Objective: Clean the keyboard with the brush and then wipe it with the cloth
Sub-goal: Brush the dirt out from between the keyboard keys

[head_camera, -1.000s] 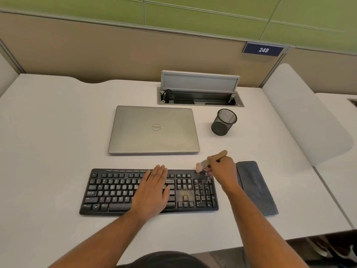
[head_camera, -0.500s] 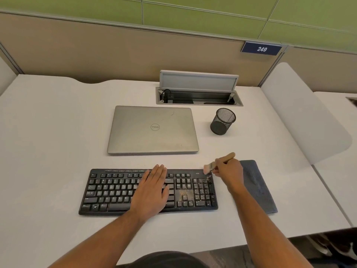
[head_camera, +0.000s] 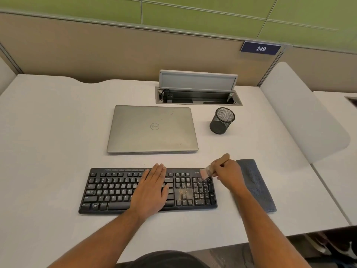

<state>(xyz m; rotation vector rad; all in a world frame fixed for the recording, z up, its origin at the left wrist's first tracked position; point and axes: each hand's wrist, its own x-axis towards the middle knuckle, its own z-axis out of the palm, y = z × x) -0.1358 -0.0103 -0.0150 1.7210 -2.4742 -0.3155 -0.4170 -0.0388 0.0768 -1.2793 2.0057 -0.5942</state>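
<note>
Black keyboard (head_camera: 131, 190) speckled with tan crumbs, lower centre. Silver-grey closed laptop (head_camera: 152, 128), centre. Black mesh pen cup (head_camera: 222, 120), right of centre. Slate-grey cloth (head_camera: 255, 182), lower right. Tan wooden handle and pale pinkish bristles on brush (head_camera: 212, 167). White desk (head_camera: 48, 142). Beige partition (head_camera: 96, 51) with green band above. Navy plate (head_camera: 260, 48), white numerals "249", upper right.

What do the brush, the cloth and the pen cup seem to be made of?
Brush: handle looks like light, smooth wood, tan in colour; bristles pale, their fibre not tellable. Cloth: soft grey-blue fabric, probably microfibre, judging by its matte, napped, slightly rumpled surface. Pen cup: black wire mesh, likely metal, since the desk shows through its wall.
</note>
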